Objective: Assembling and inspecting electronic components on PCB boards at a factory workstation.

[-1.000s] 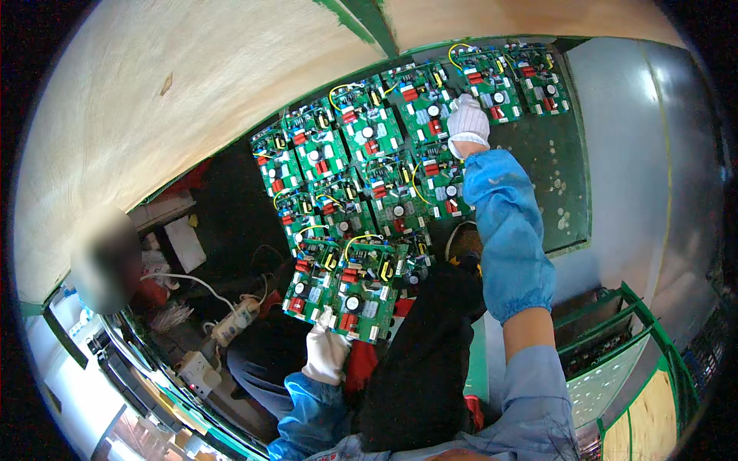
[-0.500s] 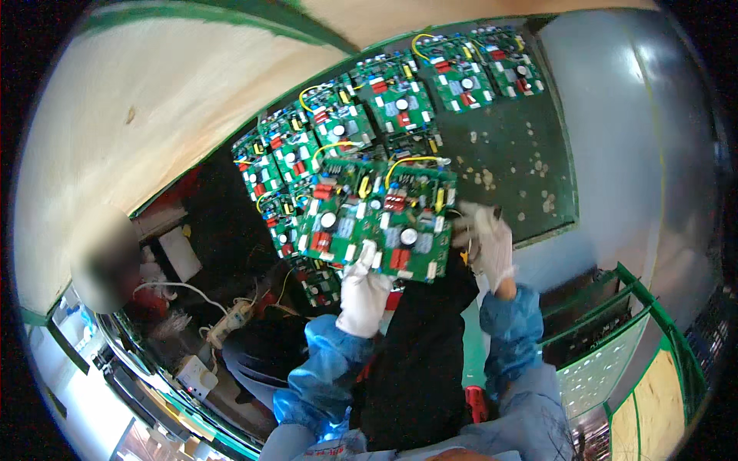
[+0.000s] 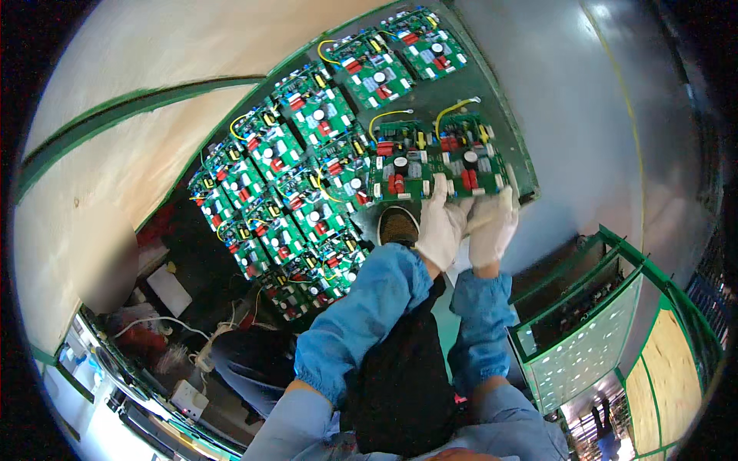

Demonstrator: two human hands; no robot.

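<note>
A green circuit board panel (image 3: pixel 433 183) made up of two side-by-side sections is in my hands, with red, white and yellow parts and a looped yellow wire on each section. My left hand (image 3: pixel 441 232), in a white glove, grips its near edge around the middle, thumb on top. My right hand (image 3: pixel 490 230), gloved too, closes on the near right corner. The panel is over the right part of a dark green tray-like surface (image 3: pixel 492 91); whether it touches that surface I cannot tell.
Rows of similar circuit boards (image 3: pixel 319 115) cover the surface to the left and far side. A raised green rim (image 3: pixel 503 115) edges it. At the lower right stands a green-framed rack (image 3: pixel 592 353). My shoe (image 3: pixel 398 224) shows just below the panel. Cables and a white power strip (image 3: pixel 190 399) lie lower left.
The panel has moved right, over the part of the surface that was bare. My right hand, apart and blurred before, has taken hold of its corner. The view has shifted too.
</note>
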